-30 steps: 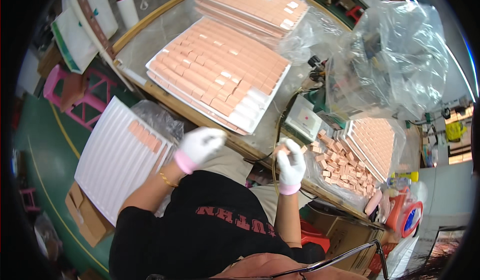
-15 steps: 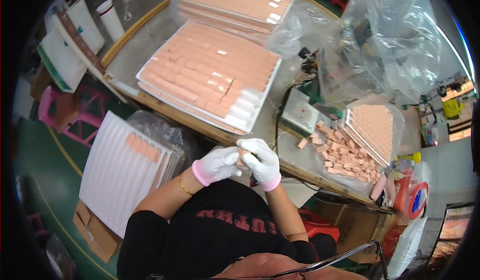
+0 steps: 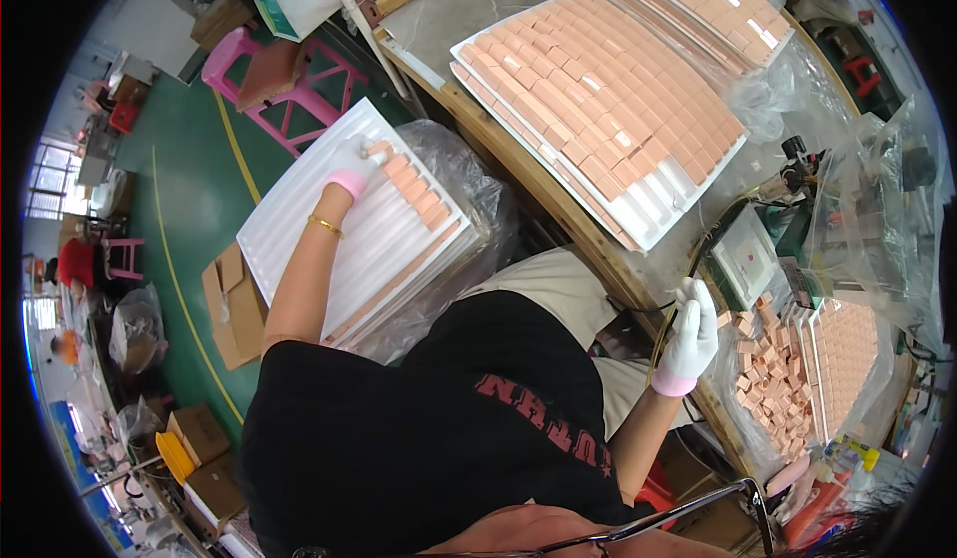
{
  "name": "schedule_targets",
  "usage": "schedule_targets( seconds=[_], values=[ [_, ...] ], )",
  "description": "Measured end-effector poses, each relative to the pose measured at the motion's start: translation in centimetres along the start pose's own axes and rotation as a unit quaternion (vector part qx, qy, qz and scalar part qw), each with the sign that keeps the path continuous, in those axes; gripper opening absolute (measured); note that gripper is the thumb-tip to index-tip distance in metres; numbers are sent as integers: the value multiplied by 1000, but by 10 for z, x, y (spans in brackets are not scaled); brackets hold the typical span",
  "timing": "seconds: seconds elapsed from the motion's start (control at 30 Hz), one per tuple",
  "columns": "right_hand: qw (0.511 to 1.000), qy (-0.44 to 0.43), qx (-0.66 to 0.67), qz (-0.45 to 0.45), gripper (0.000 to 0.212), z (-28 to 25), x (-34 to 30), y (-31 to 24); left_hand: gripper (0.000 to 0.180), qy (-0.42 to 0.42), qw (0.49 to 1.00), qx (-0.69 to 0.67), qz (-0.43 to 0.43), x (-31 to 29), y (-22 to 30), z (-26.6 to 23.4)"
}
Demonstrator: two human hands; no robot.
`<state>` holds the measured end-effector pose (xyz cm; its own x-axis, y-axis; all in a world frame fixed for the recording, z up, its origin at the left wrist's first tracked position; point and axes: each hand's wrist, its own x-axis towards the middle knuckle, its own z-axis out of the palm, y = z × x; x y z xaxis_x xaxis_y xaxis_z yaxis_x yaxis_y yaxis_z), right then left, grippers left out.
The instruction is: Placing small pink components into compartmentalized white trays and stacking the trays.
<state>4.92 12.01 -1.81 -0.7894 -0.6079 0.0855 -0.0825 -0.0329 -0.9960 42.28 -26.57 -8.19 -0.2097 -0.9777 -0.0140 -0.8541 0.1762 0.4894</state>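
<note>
My left hand (image 3: 354, 159), in a white glove with a pink cuff, reaches over the white ridged tray (image 3: 304, 221) on the left. Its fingers are closed on a small peach-pink block (image 3: 381, 147) at the tray's far end, in line with a short row of similar blocks (image 3: 417, 191). Gloved the same way, my right hand (image 3: 692, 337) hovers by the table edge with fingers stretched upward and no block visible in it. Just to its right lies a heap of loose peach-pink blocks (image 3: 770, 377).
A large tray of blocks (image 3: 598, 90) lies on the table, with a stack of filled trays (image 3: 698, 5) behind. A small machine (image 3: 746, 259) and plastic-covered equipment (image 3: 877, 209) stand at right. A pink stool (image 3: 289, 90) and a cardboard box (image 3: 231, 304) are on the left.
My hands were together around a small block in front of me. Now they are apart: the left has carried a block to the left tray, the right has moved toward the heap.
</note>
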Motion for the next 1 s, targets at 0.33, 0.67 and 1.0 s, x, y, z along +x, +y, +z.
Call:
schedule_targets(
  seconds=[0.33, 0.67, 1.0],
  values=[
    [999, 6, 12, 40, 29, -5, -7, 11, 41, -79, 995, 61, 21, 3, 3, -1],
    [993, 43, -106, 0, 22, -21, -6, -7, 35, -201, 845, 320, 378, 15, 30, 42],
    [854, 116, -502, -71, 32, -110, 19, 10, 28, -161, 873, 231, 398, -12, 138, 9]
  ],
)
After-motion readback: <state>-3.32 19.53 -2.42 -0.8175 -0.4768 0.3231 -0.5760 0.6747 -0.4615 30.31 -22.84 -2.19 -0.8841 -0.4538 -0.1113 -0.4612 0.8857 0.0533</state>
